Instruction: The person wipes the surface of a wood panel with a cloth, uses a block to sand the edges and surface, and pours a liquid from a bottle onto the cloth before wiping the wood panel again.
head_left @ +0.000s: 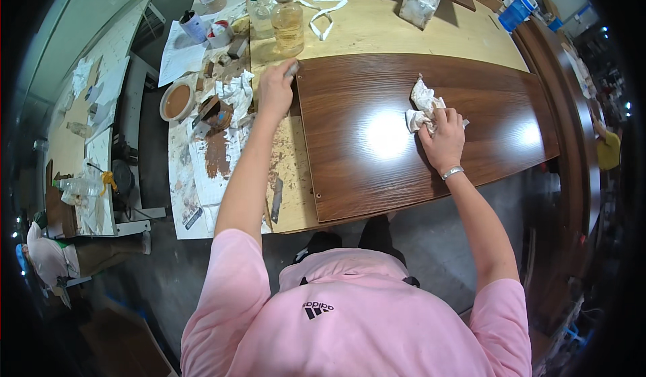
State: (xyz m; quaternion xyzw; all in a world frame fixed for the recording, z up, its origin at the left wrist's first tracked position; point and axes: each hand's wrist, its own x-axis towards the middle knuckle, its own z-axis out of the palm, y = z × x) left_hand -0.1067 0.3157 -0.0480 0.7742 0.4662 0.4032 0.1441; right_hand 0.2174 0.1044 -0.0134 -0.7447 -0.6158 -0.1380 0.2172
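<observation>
Hands apart, left hand (274, 93) grips a grey piece (292, 69), right hand (444, 138) clutches white wadding (424, 100), best pressed evenly along the glossy board (350, 168).

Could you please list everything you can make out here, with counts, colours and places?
Workbench: one, pale yellow, centre
Wood panel: one, dark brown, on the workbench
Crumpled wad: one, white, on the panel
Capped bottles: two, clear, beyond panel's left corner
Strip: one, white, right of bottles
Wrapped block: one, whitish, beyond panel
Tub: one, brown contents, bench's left
Flat blade: one, grey, left of panel
Blue jug: one, blue, upper right
Smaller clutter: uncountable, mixed, bench's left
Person in pale top: one, far left
Left hand: one, bare, at panel's corner
Right hand: one, bare, on wad
</observation>
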